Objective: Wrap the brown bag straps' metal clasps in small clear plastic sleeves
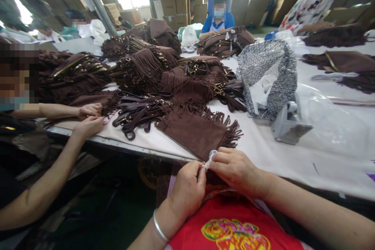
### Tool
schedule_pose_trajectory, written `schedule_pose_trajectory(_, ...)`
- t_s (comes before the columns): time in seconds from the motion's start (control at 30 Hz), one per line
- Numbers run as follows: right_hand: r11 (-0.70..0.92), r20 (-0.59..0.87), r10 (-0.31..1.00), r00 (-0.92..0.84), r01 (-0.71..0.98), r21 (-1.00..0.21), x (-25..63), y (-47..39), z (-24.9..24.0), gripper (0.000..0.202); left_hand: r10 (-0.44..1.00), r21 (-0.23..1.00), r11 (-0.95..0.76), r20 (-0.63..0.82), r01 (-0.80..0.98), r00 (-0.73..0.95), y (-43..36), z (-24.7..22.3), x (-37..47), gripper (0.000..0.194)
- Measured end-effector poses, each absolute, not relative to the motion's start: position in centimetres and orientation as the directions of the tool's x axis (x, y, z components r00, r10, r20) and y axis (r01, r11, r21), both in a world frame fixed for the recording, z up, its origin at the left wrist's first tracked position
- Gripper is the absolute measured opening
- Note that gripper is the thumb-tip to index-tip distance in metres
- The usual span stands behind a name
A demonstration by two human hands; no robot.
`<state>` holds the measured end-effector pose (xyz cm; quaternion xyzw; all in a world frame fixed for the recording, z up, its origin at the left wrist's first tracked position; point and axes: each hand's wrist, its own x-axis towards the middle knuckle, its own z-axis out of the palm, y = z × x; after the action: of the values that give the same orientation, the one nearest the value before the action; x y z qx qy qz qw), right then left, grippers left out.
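Cartons (pixel 174 6) are stacked behind a white-covered worktable (pixel 293 162). Along its near edge, left to right: a co-worker's hands (pixel 89 127); bundled straps (pixel 139 111); a brown fringed pouch (pixel 193 131), zip corner at the brink, probably for access; the left hand (pixel 189 183) seemingly pinching that corner; the right hand (pixel 237 168) gripping a clear strip (pixel 211 155).

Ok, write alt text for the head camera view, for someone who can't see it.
A person's left hand and right hand pinch translucent white material at the corner of a fringed brown bag on a white-covered table. Nearby lie brown straps and piled bags; a co-worker's hand shows at left.
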<state>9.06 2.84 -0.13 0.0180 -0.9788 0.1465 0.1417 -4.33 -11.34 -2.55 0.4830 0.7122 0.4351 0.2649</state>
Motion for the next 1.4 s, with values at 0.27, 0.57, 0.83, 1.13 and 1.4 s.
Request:
schedule_pose_trajectory(0.27,0.932,0.138,0.027,-0.990,-0.025,-0.363,5.8,3.1,0.9,0.024,0.952,0.745,0.105,0.117,0.658,-0.284,-12.3,-3.4,-4.6,0.022)
schedule_pose_trajectory(0.57,0.812,-0.132,0.025,-0.991,0.097,-0.575,3.7,4.3,0.8,0.013,0.949,0.594,-0.014,0.262,0.804,-0.177,-13.4,-4.3,-4.9,0.026)
schedule_pose_trajectory(0.83,0.708,-0.337,0.058,-0.940,0.277,-0.650,3.0,4.6,0.7,0.015,0.956,0.685,-0.043,0.238,0.727,-0.168,-13.7,-5.6,-4.9,0.023)
schedule_pose_trajectory(1.13,0.505,-0.338,0.158,-0.928,0.370,-0.780,3.5,4.5,-1.2,0.022,0.949,0.720,-0.049,0.249,0.692,-0.191,-14.2,-7.2,-4.9,0.026)
schedule_pose_trajectory(1.4,0.748,-0.086,0.043,-0.995,0.089,-0.658,6.1,4.2,0.6,0.017,0.944,0.768,-0.019,0.224,0.640,-0.242,-14.5,-7.3,-4.9,0.023)
